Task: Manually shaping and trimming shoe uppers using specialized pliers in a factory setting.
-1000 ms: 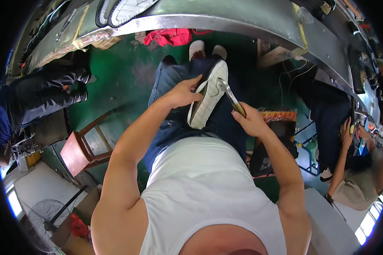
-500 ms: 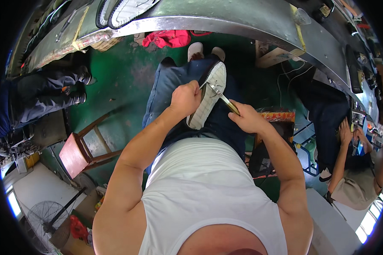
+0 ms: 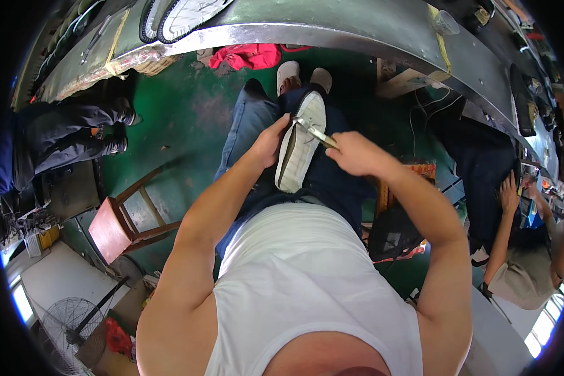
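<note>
A shoe with a pale, wrinkled underside turned up (image 3: 297, 160) and a dark upper along its edge lies across my lap, its toe pointing away. My left hand (image 3: 271, 143) grips the shoe's left edge, thumb near the rim. In my right hand (image 3: 356, 152) are lasting pliers (image 3: 314, 133), metal with a yellowish handle. Their head rests at the left rim of the shoe's forward part, close to my left thumb. Whether the jaws have caught the upper's edge is too small to tell.
Ahead runs a metal-edged workbench (image 3: 332, 34) with upturned shoes (image 3: 191, 19) on it. To the left are a wooden stool (image 3: 113, 229), a floor fan (image 3: 72, 319) and a person's legs (image 3: 75, 138). Another person (image 3: 523, 276) works at the right. A red cloth (image 3: 247, 56) lies below the bench.
The pliers' head has shifted left and slightly forward to the shoe's rim. My right hand has swung up and left with it; my left hand has slid back along the edge, fingers lower.
</note>
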The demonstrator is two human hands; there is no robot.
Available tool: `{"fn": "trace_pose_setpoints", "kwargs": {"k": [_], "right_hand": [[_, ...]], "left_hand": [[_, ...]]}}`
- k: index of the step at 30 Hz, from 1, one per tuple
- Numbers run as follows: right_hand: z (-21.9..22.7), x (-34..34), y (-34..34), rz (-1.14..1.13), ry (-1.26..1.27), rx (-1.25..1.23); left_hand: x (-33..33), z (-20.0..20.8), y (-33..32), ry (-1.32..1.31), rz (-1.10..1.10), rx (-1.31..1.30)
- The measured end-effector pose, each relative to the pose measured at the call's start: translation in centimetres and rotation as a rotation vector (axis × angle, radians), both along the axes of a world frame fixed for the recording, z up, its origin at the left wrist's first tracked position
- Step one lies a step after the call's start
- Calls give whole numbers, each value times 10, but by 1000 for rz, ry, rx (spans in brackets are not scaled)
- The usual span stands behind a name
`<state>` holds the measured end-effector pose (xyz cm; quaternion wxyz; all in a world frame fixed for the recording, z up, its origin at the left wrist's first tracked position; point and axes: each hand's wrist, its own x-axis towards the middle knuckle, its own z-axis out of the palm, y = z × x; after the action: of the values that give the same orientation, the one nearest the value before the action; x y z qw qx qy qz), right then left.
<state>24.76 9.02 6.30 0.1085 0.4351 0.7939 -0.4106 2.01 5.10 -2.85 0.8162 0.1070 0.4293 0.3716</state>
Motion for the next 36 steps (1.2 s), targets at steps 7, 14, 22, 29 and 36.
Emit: {"fn": "trace_pose_setpoints", "kwargs": {"k": [7,14,22,29,36], "right_hand": [[-42,-15,-56,-371,232,-81],[-45,15,-38,-681,532,-870],[-62,16,-68,-931,825,-1187],[-31,72,-39,-710,542,-1032],[-9,23,-8,-420,366,-128]], "left_hand": [[0,-8,4,111,28,108],[6,4,10,266,-59,76],[21,27,12,271,-8,14],[34,31,20,650,-81,65],[39,31,26,647,-240,112]]}}
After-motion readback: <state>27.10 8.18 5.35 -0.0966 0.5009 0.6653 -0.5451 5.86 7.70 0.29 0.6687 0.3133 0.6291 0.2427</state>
